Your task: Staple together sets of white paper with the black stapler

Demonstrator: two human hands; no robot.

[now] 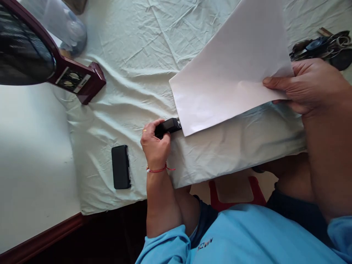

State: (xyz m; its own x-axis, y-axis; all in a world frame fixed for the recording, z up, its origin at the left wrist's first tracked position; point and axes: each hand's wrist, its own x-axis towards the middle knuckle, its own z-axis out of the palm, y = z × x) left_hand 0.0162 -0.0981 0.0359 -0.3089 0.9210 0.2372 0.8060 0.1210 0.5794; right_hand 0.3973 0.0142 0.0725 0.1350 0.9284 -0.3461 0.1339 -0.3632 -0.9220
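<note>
My left hand (154, 143) is closed round a black stapler (168, 126) that rests on the pale cloth, its mouth at the corner of a white sheet of paper (231, 69). A red thread bracelet circles that wrist and a ring shows on one finger. My right hand (305, 86) pinches the right edge of the paper between thumb and fingers, holding the sheet slightly lifted over the table.
A black phone (121, 167) lies left of my left hand. A dark red mirror frame (79, 79) stands at the far left beside a clear plastic container (64, 24). Scissors and dark tools (326, 46) sit at the upper right. A red stool (233, 192) shows under the table edge.
</note>
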